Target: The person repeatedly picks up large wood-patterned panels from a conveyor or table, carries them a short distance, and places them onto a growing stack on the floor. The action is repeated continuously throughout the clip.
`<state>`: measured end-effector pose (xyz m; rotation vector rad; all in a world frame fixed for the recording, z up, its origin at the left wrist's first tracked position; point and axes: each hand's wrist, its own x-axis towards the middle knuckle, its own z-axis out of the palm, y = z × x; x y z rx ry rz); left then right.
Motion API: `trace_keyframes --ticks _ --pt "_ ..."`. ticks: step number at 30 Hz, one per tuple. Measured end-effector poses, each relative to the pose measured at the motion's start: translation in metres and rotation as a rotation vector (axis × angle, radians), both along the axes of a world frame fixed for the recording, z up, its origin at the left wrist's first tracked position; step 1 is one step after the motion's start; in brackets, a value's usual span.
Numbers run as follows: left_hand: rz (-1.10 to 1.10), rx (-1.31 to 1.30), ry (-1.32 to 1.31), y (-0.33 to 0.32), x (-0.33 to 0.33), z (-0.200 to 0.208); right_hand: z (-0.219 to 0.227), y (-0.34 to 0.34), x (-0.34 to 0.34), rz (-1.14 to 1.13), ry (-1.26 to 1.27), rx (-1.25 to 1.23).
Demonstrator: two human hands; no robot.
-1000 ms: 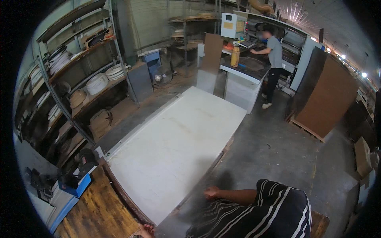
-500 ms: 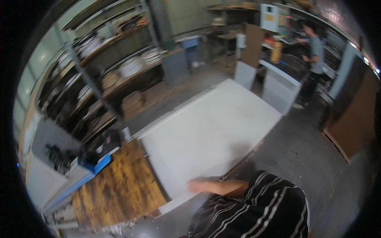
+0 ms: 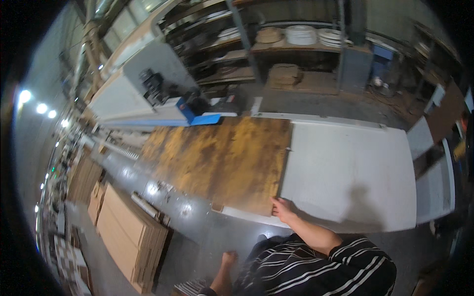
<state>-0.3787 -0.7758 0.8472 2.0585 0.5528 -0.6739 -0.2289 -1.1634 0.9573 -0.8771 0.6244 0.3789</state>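
A brown wood-grain board (image 3: 217,163) lies flat across the work surface, its right edge over the near-left part of a white tabletop (image 3: 350,172). My right hand (image 3: 282,209) is at the board's near right corner, its fingers closed round the edge. Low in front of my body, away from the board, my left hand (image 3: 228,259) hangs with its fingers curled in. Nothing shows in it. Along the far side of the board stands a grey machine (image 3: 158,74) with a blue guard (image 3: 205,120).
A stack of tan boards (image 3: 129,237) stands on the floor at the lower left. Shelves with white round pieces (image 3: 301,35) line the back wall. White and brown panels (image 3: 434,172) stand past the tabletop's right end. A pale rail (image 3: 335,120) runs along its far edge.
The view has swung left, bringing the whole board and the stack into sight. My right hand has gone from the white tabletop to the board's corner. My left hand has come into view.
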Motion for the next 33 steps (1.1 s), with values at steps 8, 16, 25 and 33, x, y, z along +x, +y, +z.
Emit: trace_keyframes --ticks 8,16,25,33 --pt "0.091 0.068 0.112 -0.019 -0.054 -0.01 -0.006 -0.048 -0.024 -0.101 -0.055 -0.147" --pt "0.206 -0.06 0.194 -0.026 -0.119 -0.031 -0.042 -0.111 -0.061 -0.116 -0.005 -0.611" --pt "0.288 -0.134 0.115 -0.063 -0.225 -0.029 -0.038 -0.18 -0.101 -0.153 0.149 -0.639" --pt "0.462 -0.322 0.348 -0.023 -0.38 -0.078 -0.022 -0.237 -0.145 -0.208 0.302 -0.678"
